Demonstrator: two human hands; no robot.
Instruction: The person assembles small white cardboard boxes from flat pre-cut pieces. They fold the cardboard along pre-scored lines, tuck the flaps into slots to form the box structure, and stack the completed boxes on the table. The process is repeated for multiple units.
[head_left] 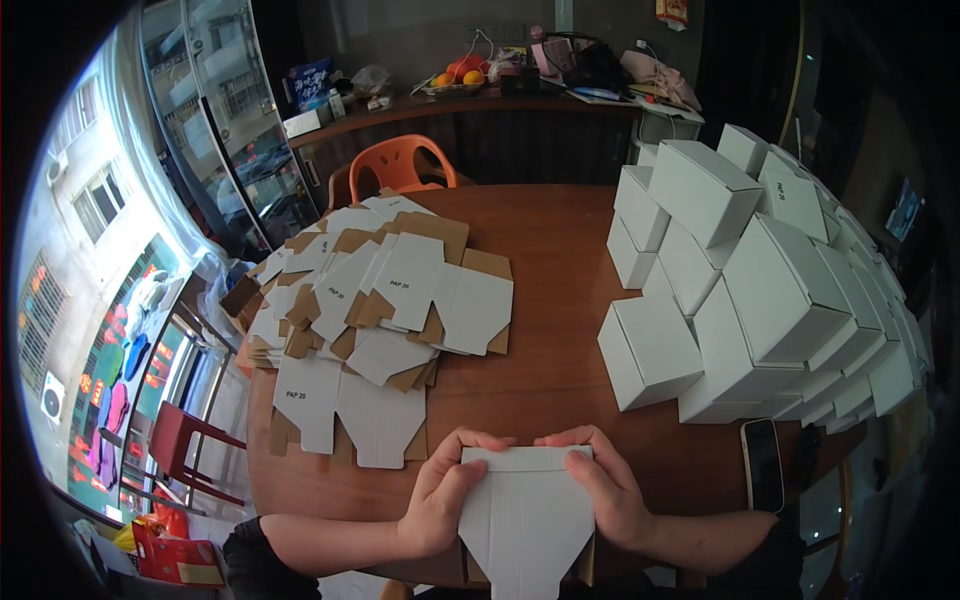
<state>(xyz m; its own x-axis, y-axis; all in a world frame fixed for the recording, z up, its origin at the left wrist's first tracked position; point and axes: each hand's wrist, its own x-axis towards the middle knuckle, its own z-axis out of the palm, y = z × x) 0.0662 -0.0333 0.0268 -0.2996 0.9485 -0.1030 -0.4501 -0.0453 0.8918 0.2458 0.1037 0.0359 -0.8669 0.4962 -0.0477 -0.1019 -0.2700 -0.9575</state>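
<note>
A flat white cardboard box blank (522, 520) lies at the near edge of the round wooden table (560, 250), tapering toward me. My left hand (440, 495) grips its left side with the thumb on top. On the right side, my right hand (600, 490) holds it the same way, and both hands press along the top fold. A spread pile of unfolded white and brown box blanks (380, 300) lies to the left of my hands.
A tall stack of finished white boxes (760, 290) fills the table's right side. A black phone (763, 463) lies at the right near edge. An orange chair (398, 163) stands behind the table, a red stool (185, 440) at the left, a cluttered counter (480, 100) at the back.
</note>
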